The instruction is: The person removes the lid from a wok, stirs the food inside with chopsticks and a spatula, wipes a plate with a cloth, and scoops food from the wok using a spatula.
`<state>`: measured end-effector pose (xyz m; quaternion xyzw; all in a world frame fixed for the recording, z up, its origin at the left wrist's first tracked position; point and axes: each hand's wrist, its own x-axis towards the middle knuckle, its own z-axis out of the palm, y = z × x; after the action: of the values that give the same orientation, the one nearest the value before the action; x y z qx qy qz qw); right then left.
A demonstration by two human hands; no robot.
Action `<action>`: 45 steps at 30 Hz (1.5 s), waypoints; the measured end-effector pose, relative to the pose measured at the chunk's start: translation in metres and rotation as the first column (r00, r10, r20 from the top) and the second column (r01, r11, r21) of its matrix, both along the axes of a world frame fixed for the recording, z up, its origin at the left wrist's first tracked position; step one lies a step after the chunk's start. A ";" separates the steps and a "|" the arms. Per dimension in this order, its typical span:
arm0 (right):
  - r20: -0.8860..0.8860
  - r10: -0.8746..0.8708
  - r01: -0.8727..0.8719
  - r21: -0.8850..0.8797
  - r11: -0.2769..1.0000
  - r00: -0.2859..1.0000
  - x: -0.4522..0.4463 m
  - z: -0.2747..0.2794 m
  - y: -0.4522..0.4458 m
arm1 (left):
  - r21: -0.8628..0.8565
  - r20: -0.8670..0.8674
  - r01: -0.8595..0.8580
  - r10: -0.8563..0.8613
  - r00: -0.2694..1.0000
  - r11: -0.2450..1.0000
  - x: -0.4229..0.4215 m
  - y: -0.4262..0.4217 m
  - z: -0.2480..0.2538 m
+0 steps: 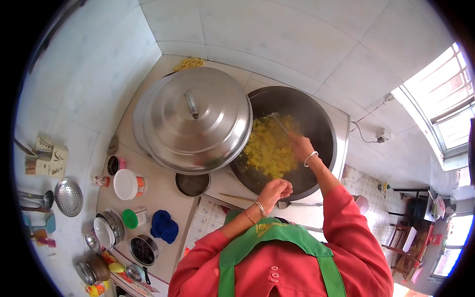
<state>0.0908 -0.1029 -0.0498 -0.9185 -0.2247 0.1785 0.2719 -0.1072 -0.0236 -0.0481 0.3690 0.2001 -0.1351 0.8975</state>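
Yellow-green chopped food (269, 148) lies in a large dark wok (319, 123), with steam hazing over it. Over the wok, my right hand (300, 148) is closed around a metal spatula (280, 123); its far end reaches the food near the back, and its exact shape is hard to make out. My left hand (275, 193) hovers by the wok's front rim, fingers curled together, with nothing visible in them. Just left of the wok, a big domed steel lid (198, 119) covers another round vessel and overlaps the wok's edge.
Left on the counter are a dark round pan (193, 184), a white tub (126, 184), a green-capped jar (134, 218), a blue cloth (164, 226) and stacked bowls (106, 230). A skimmer (69, 197) hangs on the wall. A thin stick (237, 197) lies at the counter's front edge.
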 end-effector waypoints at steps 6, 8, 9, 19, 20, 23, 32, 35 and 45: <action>0.154 0.156 -0.177 0.134 0.975 0.976 -0.026 -0.037 0.020 | 0.028 0.036 0.043 -0.044 0.998 0.999 -0.003 -0.005 0.000; 0.031 0.257 -0.257 0.002 0.966 0.966 -0.044 -0.033 0.015 | 0.040 0.037 0.027 -0.028 0.999 0.999 -0.005 -0.004 0.000; 0.028 0.259 -0.259 0.001 0.966 0.965 -0.049 -0.024 0.010 | 0.039 0.036 0.021 -0.022 0.999 0.999 -0.006 -0.003 0.000; 0.008 0.576 -0.497 -0.496 0.712 0.817 -0.081 0.011 -0.012 | 0.018 0.057 0.051 -0.052 0.997 0.999 -0.006 -0.014 0.000; 0.005 0.595 -0.513 -0.501 0.697 0.804 -0.086 0.013 -0.011 | 0.020 0.059 0.052 -0.054 0.997 0.998 -0.007 -0.014 -0.001; -0.043 0.524 -0.488 -0.433 0.758 0.851 -0.084 0.027 -0.031 | 0.022 0.027 0.089 -0.090 0.996 0.996 -0.011 -0.015 -0.004; 0.009 0.261 -0.244 -0.321 0.915 0.965 -0.041 0.057 -0.130 | 0.013 0.048 0.093 -0.094 0.994 0.996 -0.011 -0.017 0.001; -0.025 0.152 -0.151 -0.361 0.920 0.988 -0.046 0.070 -0.137 | -0.013 0.047 0.086 -0.085 0.995 0.996 -0.010 -0.020 -0.001; -0.189 -0.186 0.043 -0.582 0.812 0.964 -0.018 0.070 -0.095 | -0.028 0.036 0.095 -0.094 0.995 0.995 -0.007 -0.015 -0.003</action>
<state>0.0728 -0.1975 0.0198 -0.9415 -0.0706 0.3291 0.0185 -0.1141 -0.0389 -0.0512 0.3672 0.1649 -0.1739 0.8988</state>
